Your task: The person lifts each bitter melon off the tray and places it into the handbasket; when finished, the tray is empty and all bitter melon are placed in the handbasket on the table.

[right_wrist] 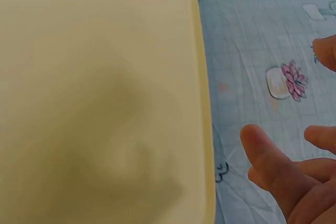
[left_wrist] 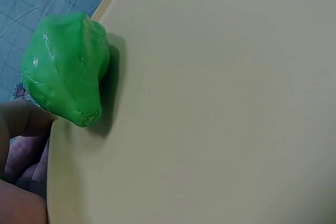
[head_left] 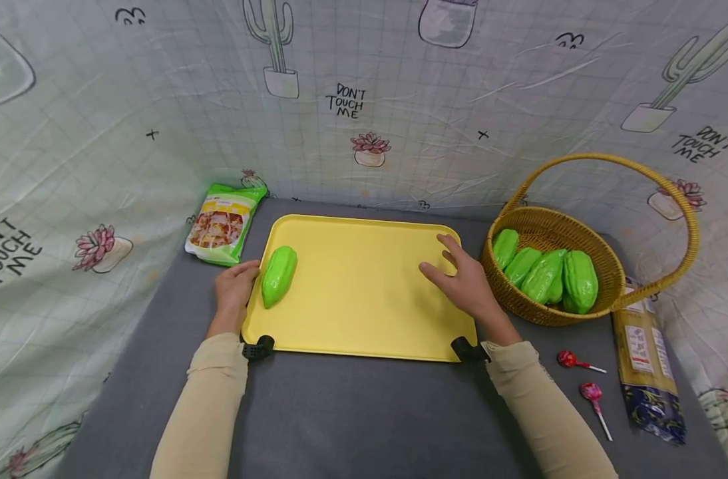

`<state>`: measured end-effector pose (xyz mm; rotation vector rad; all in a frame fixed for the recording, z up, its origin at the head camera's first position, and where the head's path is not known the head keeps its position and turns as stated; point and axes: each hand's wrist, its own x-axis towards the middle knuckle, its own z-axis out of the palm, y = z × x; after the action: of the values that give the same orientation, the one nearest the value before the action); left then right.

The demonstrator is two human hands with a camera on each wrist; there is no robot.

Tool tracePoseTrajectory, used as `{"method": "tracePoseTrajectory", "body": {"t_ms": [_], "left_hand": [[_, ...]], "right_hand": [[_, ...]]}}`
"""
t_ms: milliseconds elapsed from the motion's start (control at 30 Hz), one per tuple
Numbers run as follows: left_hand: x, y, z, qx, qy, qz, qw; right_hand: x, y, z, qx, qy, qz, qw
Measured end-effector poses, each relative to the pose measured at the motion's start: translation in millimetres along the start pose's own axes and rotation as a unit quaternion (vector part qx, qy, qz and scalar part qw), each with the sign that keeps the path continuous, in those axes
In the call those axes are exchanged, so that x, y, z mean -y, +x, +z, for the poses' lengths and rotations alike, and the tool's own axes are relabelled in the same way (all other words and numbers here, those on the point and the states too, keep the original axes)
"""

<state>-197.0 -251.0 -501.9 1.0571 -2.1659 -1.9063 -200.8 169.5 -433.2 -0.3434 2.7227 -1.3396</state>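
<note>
A glossy green, ridged fruit like a chayote (head_left: 278, 276) lies near the left edge of the yellow tray (head_left: 364, 286). My left hand (head_left: 235, 287) rests beside that edge, its fingertips at the rim just left of the fruit. In the left wrist view the fruit (left_wrist: 65, 69) sits right above the bent fingers (left_wrist: 23, 119). Over the tray's right side hovers my right hand (head_left: 460, 283), fingers spread and nothing in them. The right wrist view shows those fingers (right_wrist: 278, 171) apart, with a shadow on the tray (right_wrist: 105, 51).
A wicker basket (head_left: 502, 286) with a tall handle holds several similar green fruits (head_left: 540, 273) at the right. Two lollipops (head_left: 567, 359) and a gold-and-blue packet (head_left: 645, 359) lie in front of it. A green food bag (head_left: 223, 223) stands behind the tray's left corner, near the patterned cloth (head_left: 424, 153).
</note>
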Motion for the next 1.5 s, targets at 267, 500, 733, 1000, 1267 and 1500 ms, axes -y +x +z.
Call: {"method": "tracePoseTrajectory", "body": {"t_ms": [267,500,733,1000,1267,1500], "left_hand": [[-2.3,-1.0,-0.9,-0.002,-0.002,0.001,1.0000],[-3.7,-2.4,-0.1,-0.002,-0.001,0.000,1.0000],[-2.9,-0.4,-0.7,-0.001,0.008,0.002,1.0000],[-0.4,1.6,-0.4,0.004,0.000,-0.009,1.0000],[-0.1,-0.2,1.1,0.008,0.005,-0.003,1.0000],[-1.9,-1.9,-0.2,0.009,0.004,-0.003,0.9999]], "right_hand": [[13,5.2,30,0.048,0.026,0.002,0.9985],[21,8.6,45,0.060,0.034,0.002,0.9976],[23,12.8,50,0.059,0.038,0.003,0.9975],[29,18.7,68,0.084,0.053,0.016,0.9950],[40,23.4,86,0.103,0.064,0.006,0.9926],[47,25.7,99,0.117,0.087,0.009,0.9892]]}}
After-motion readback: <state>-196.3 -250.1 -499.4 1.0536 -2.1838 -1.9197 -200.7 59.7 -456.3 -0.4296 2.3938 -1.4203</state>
